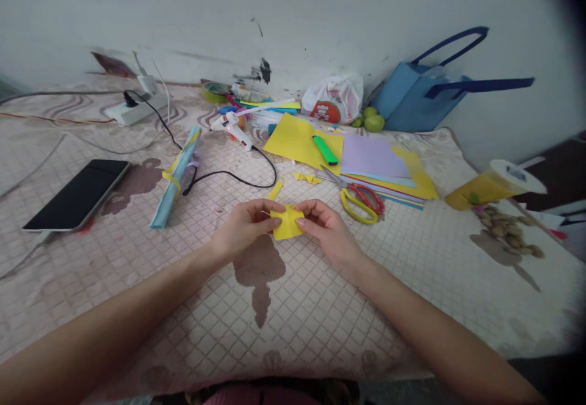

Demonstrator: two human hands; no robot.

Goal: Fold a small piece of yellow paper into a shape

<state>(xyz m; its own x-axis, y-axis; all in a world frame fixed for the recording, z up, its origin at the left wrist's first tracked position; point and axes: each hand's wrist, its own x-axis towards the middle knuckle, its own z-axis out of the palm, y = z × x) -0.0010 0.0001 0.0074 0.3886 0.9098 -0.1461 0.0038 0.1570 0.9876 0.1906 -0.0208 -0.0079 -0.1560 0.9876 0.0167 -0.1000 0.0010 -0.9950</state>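
Between my two hands is a small piece of yellow paper (288, 224), with creases showing across it. My left hand (245, 225) pinches its left edge between thumb and fingers. On the opposite edge, my right hand (327, 226) grips the paper the same way. Just beyond my fingers lie a narrow yellow paper strip (276, 189) and some small folded yellow paper pieces (306, 178). Scissors (359, 200) with red and yellow handles rest to the right, their blades pointing away toward a green utility knife (325, 150).
Colored paper sheets (370, 154) lie behind the scissors. A white glue gun (232, 129) trails a black cord. At left are a rolled blue paper (176, 179), a phone (77, 194) and a power strip (137, 109). A yellow drink cup (485, 185) and a blue bag (412, 99) stand at right.
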